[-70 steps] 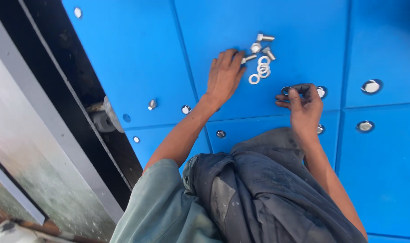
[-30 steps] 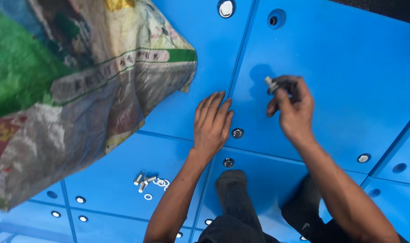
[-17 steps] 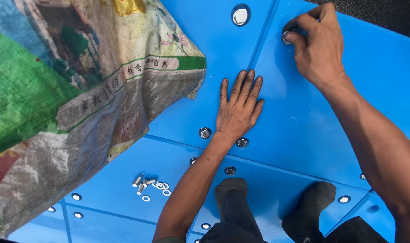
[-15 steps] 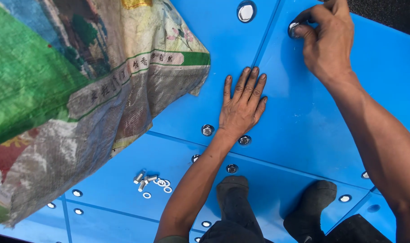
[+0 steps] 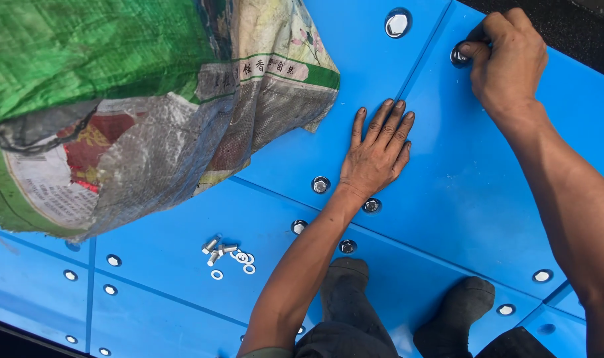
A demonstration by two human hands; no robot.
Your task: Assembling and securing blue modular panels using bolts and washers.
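Pinching a small steel bolt [image 5: 460, 54] near the blue panel's [image 5: 461, 179] far edge, the right hand [image 5: 507, 63] is closed on it; hard, light and slippery, it is best held by the head. The left hand [image 5: 376, 156] is laid flat, holding nothing.

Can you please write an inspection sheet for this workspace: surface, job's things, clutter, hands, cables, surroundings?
Surface: blue panels joined at seams, with round holes, some holding bolts.
Job's things: bolt in a panel hole under the right fingertips; loose bolts and washers lying on a panel.
Clutter: large woven sack, green and printed, lying on the panels.
Hands: left hand flat, palm down on the panel; right hand fingers on the bolt.
Cables: nothing seen.
Surroundings: the person's dark shoes; dark ground at the top right.
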